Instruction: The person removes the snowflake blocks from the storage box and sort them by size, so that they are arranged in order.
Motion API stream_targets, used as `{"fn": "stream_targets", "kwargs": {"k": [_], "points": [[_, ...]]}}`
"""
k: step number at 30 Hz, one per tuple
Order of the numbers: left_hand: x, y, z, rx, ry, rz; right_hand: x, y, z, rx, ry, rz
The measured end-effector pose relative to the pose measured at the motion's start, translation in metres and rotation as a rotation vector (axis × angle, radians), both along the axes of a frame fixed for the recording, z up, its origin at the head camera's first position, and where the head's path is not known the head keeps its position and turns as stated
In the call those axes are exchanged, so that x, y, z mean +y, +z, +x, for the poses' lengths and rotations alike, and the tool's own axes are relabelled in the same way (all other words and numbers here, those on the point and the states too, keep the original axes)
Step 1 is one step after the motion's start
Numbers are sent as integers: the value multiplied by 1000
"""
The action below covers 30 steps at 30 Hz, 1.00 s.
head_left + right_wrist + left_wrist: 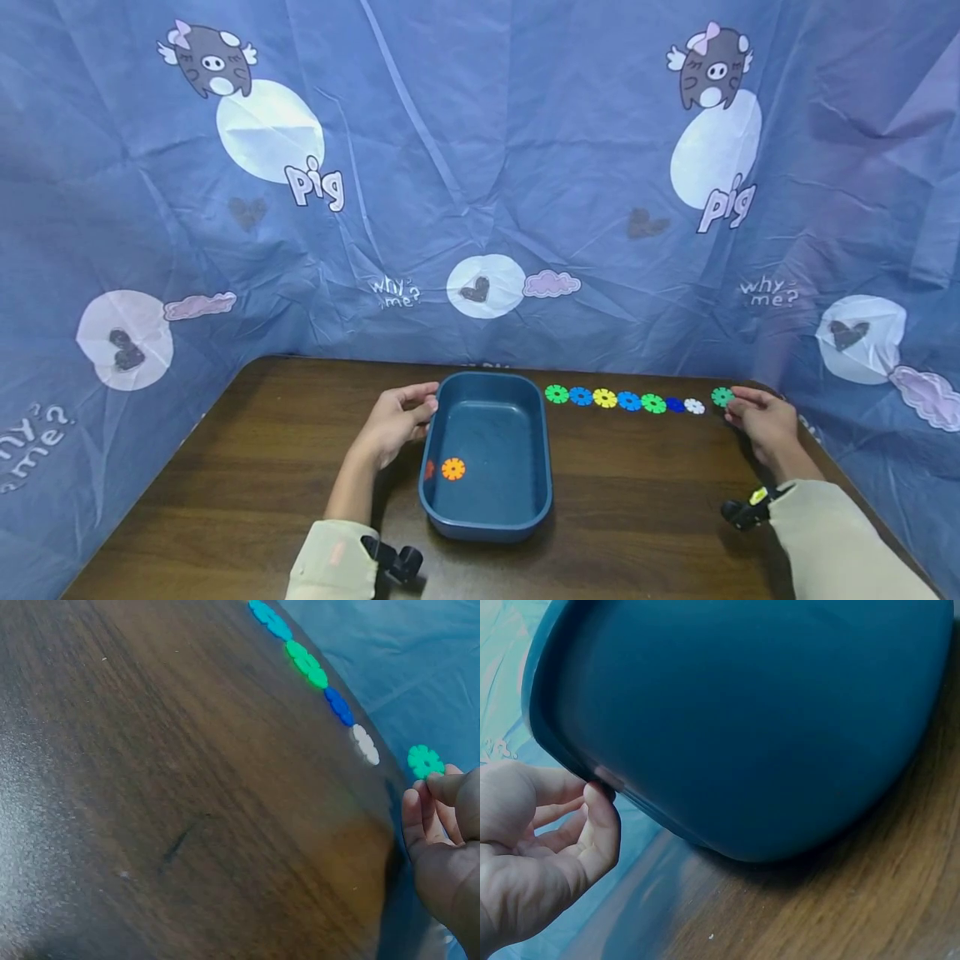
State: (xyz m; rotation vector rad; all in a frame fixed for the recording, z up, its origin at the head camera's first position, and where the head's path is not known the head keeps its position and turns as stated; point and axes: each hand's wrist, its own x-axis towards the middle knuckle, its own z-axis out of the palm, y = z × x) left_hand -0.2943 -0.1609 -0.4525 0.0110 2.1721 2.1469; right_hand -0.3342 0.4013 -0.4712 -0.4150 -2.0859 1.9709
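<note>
My left hand [393, 425] pinches the left rim of a deep blue plastic basin [491, 531] near its far corner. Thumb and finger meet at the rim in the left wrist view, where the basin's outer side [765, 735] fills most of the picture. Inside the basin lies an orange snowflake disc [453, 469]. At the far right, my right hand [765, 423] holds a green snowflake disc [426, 762] between thumb and fingertips. That disc is upright by the table's far edge, just right of a white disc [694, 407] that ends a row.
The row runs along the table's back edge from the basin: a green disc [557, 394], then blue, yellow [605, 398], blue, green and a dark blue disc [676, 405]. Behind the brown wooden table [637, 500] hangs a blue printed cloth [487, 167].
</note>
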Motion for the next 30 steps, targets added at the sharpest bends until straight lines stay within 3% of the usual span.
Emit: {"fn": "stream_targets", "kwargs": {"k": [7, 15, 30], "points": [[1, 0, -1, 2, -3, -14, 1, -9, 0, -48, -40, 90], [0, 2, 0, 7, -3, -5, -3, -10, -1, -47, -12, 216], [0, 0, 0, -5, 1, -7, -1, -10, 4, -64, 23, 243]]}}
